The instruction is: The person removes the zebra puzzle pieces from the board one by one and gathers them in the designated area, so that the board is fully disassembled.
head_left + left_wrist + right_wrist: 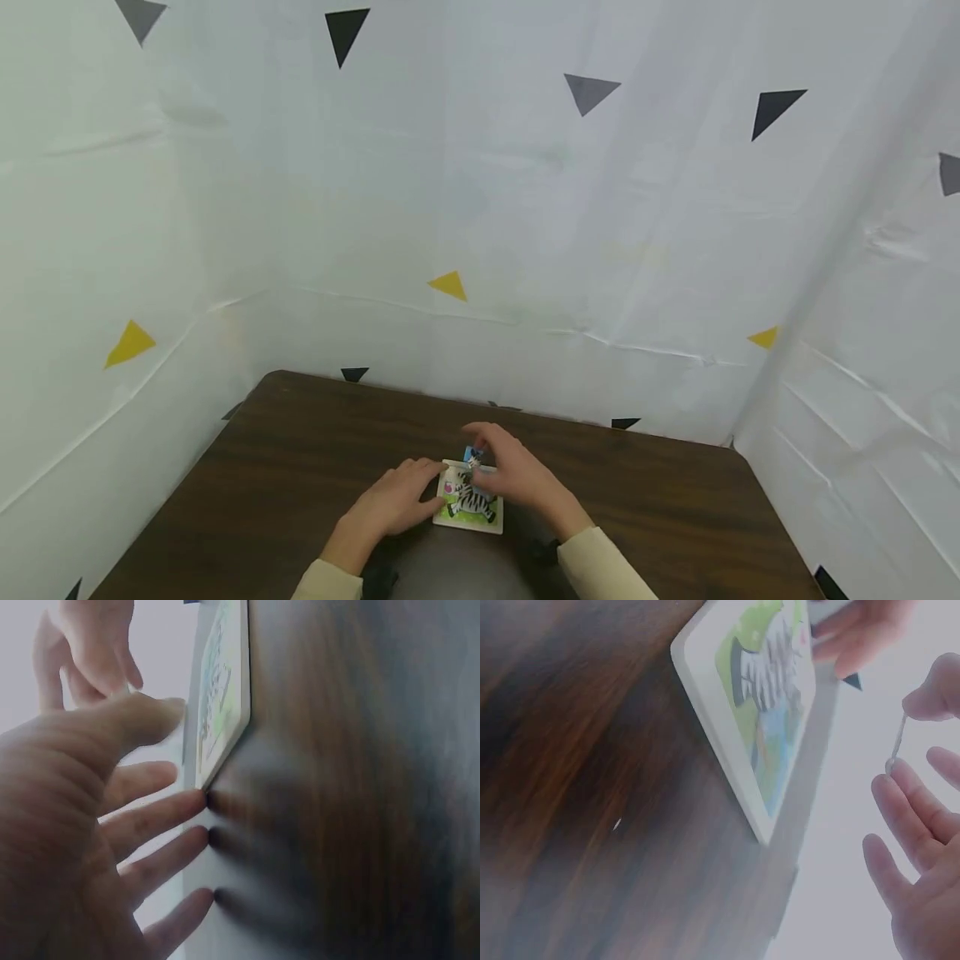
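Observation:
A square zebra picture puzzle board [469,528] with a pale rim lies flat on the table. My left hand [397,497] is beside its left edge. In the left wrist view its fingertips [196,796] meet the table around the board's corner, and the thumb stays near the board. Above the far edge, my right hand [525,477] pinches a small puzzle piece [472,456] with blue and zebra stripes between thumb and fingers. Edge-on in the right wrist view, this thin piece [898,741] is held apart from the board.
The dark wood-grain table [330,442] spreads out on both sides of the board. White sheeting [495,208] with black, grey and yellow triangles hangs behind and beside it. A rounded grey shape [457,567] fills the near edge below the board.

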`<state>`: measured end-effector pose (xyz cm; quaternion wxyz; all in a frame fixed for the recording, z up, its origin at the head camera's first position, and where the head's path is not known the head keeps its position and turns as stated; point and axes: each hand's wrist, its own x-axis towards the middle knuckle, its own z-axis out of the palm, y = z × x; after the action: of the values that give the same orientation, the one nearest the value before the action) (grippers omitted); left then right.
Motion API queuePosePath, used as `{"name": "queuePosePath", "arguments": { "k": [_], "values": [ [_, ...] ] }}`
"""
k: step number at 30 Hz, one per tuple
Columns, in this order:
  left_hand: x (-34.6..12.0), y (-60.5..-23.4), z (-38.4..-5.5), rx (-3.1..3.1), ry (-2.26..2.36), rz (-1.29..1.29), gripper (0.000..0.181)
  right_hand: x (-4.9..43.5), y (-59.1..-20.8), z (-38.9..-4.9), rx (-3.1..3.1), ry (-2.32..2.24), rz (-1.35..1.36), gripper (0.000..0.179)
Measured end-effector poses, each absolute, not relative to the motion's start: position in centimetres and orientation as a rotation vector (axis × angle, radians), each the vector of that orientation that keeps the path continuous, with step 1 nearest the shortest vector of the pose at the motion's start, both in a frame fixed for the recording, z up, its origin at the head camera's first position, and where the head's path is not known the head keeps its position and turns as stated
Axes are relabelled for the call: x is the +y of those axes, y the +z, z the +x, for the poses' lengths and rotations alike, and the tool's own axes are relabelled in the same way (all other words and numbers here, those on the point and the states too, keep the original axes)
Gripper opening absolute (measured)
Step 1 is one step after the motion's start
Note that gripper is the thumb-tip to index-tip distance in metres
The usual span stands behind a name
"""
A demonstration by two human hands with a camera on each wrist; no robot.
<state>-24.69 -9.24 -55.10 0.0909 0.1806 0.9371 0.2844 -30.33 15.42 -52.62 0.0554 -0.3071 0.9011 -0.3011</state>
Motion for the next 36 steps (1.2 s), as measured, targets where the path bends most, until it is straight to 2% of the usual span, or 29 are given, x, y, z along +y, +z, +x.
{"name": "queuePosePath", "arguments": {
  "k": [6, 15, 26, 33, 36],
  "values": [
    [-9.5, -54.7, -25.7, 2.805, 0.835, 0.451, 0.075, 17.8, -51.9, -29.2, 2.768, -1.037, -0.851, 0.063],
    [-8.6, -56.0, -26.6, 2.739, 0.795, 0.420, 0.127, 21.7, -52.7, -28.7, 2.849, -0.901, -0.763, 0.055],
    [-8.8, -57.9, -27.8, 2.705, 0.850, 0.433, 0.131, 23.4, -53.9, -29.3, 2.790, -0.870, -0.683, 0.056],
    [-8.7, -58.2, -27.7, 2.720, 0.821, 0.423, 0.122, 23.4, -54.2, -29.3, 2.795, -0.865, -0.704, 0.053],
    [-8.9, -57.8, -27.4, 2.716, 0.841, 0.419, 0.124, 23.2, -54.2, -29.1, 2.800, -0.863, -0.713, 0.051]
  ]
}}
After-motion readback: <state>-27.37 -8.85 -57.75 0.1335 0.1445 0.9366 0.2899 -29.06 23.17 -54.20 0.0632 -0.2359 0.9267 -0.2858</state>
